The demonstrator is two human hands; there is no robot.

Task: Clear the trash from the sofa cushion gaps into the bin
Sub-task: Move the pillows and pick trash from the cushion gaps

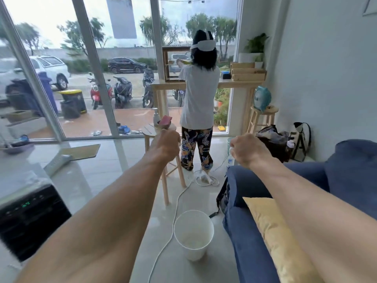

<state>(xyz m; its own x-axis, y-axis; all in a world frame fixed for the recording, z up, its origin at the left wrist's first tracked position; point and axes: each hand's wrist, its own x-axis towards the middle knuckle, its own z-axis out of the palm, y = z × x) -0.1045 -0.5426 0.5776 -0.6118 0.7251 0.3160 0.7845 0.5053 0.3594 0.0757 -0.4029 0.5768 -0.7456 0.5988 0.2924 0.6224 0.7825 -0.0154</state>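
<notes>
Bin (193,252) beside sofa (244,231), below curled left hand (165,144) and right hand (247,150), any hold indiscernible.

A person (199,99) stands near a wooden stool (148,130).

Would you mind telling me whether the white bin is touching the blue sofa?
Apart. The head view shows a strip of bare floor between the white bin and the blue sofa.

Grey daylight came through tall glass doors (91,68) onto a glossy pale tiled floor (98,180), with a wooden desk (234,83), a round wooden stool (147,130), a white wall (326,68) and a blue sofa (348,170).
</notes>
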